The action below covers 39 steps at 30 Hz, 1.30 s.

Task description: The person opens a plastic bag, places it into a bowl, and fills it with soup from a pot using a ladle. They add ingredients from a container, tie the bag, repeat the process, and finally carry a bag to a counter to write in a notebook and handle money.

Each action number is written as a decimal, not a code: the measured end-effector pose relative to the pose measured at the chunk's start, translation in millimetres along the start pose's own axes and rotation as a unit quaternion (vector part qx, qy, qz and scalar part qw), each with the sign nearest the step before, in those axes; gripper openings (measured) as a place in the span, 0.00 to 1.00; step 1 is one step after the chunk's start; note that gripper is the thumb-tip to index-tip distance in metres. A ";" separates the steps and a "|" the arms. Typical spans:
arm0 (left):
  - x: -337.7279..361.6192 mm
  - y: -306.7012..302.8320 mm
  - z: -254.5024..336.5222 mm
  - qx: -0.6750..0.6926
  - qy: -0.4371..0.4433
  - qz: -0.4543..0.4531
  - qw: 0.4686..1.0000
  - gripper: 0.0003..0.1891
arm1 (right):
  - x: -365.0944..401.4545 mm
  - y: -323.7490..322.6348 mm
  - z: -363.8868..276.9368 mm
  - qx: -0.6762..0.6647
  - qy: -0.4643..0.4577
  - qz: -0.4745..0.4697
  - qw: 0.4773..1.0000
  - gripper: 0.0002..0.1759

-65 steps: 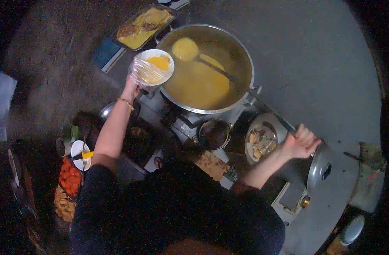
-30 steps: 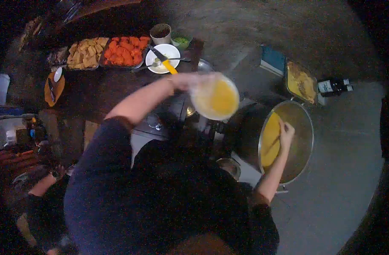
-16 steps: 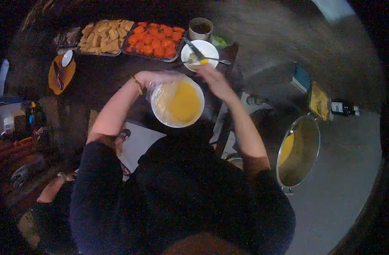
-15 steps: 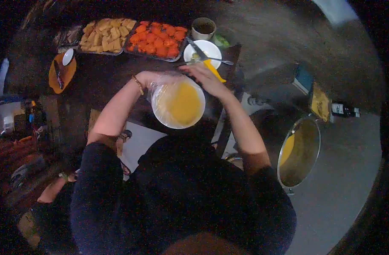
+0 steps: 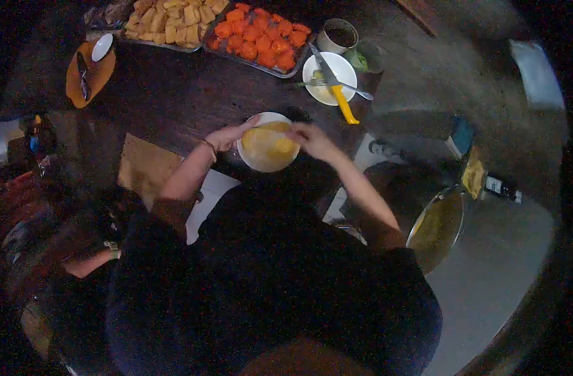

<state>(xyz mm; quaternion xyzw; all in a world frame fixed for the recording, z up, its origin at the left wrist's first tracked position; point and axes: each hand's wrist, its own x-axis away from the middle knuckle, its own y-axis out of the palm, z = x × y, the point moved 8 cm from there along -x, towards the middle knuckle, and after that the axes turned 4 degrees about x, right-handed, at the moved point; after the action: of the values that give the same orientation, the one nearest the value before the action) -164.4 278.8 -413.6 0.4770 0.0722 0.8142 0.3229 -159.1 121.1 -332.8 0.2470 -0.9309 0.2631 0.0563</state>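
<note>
A white bowl with yellow contents is held in front of my chest. My left hand is closed on its left side, the thumb over the rim. Hazy clear plastic wrap lies across part of the bowl. At the right rim, my right hand has its fingers curled and pinched at the wrap; motion blurs the fingertips.
Trays of fried tofu-like pieces and orange-red pieces stand at the back. A yellow-handled knife lies on a white plate beside a cup. A large pot stands right; another person's forearm shows left.
The bowl now sits more level, and more of its yellow inside shows. My right hand has moved down to the right rim, its fingers now curled. The view has shifted.
</note>
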 end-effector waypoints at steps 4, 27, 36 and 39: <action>-15.4 -17.1 -18.4 -0.073 -0.019 0.096 0.993 0.38 | -10.5 9.7 -17.7 -0.126 0.119 -0.007 0.985 0.10; 130.6 80.6 81.1 -0.297 0.465 0.301 0.778 0.15 | -5.9 11.8 -15.8 0.226 -0.161 0.037 0.960 0.35; 179.0 32.1 73.5 -0.216 0.472 0.349 0.781 0.24 | -31.6 75.4 -57.8 0.076 -0.299 -0.202 0.929 0.24; 125.8 18.4 19.8 -0.266 0.480 0.380 0.745 0.25 | -28.9 70.6 -79.8 0.051 -0.253 -0.190 0.947 0.17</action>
<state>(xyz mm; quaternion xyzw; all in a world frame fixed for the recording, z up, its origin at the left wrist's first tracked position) -198.8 335.5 -303.3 -0.0938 -0.1896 0.9771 0.0230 -170.5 227.1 -304.0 0.4805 -0.8357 0.2231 -0.1446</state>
